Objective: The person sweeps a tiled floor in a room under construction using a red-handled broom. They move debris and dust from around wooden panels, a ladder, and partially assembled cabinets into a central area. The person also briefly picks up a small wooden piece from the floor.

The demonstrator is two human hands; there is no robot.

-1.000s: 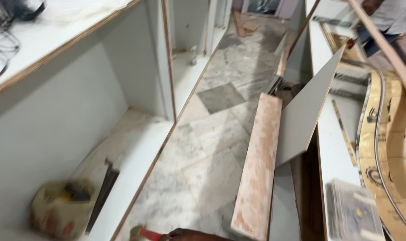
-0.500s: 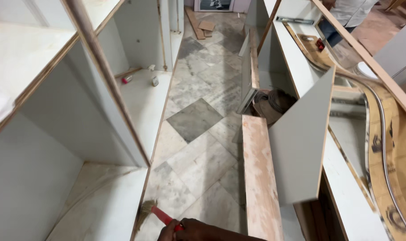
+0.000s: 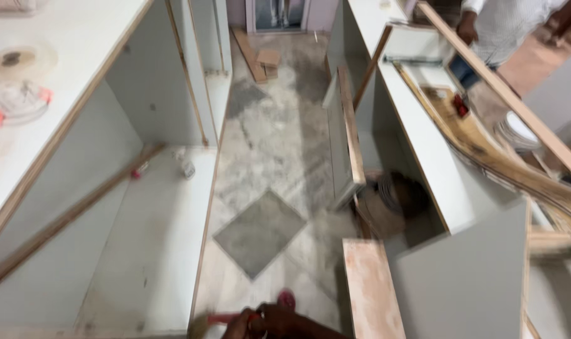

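Marble floor [image 3: 279, 144] runs up the middle of your head view, a narrow aisle between unfinished white cabinets, with one darker grey tile [image 3: 260, 232] set diamond-wise just ahead of you. Your hand [image 3: 279, 321] shows at the bottom edge, fingers wrapped around the red handle of a brush [image 3: 219, 319], its pale bristle end pointing left, beside the foot of the left cabinet [image 3: 160, 245]. Which hand it is you cannot tell, and no second hand shows. Left of you, that cabinet stands open-fronted, a long wooden strip [image 3: 78, 210] leaning across its bay and a small bottle-like object [image 3: 187, 168] lying on the shelf near the strip's upper end. On the white top [image 3: 66, 75] above lie a round tape roll [image 3: 12, 59] and a clear disc with orange tabs [image 3: 19, 100], both blurred. Right of the brush, a pale plank [image 3: 370, 289] lies on the floor next to a grey panel [image 3: 461, 282]. Farther up, a panel edged in wood [image 3: 345, 135] stands on edge in the aisle, and a dark coil [image 3: 398, 198] sits blurred at its base. Boards [image 3: 257, 56] lie on the floor near the far door. At upper right, a person in a white shirt [image 3: 505, 25] stands behind a long wooden batten [image 3: 505, 94] and curved plywood pieces [image 3: 505, 160] on the right counter.
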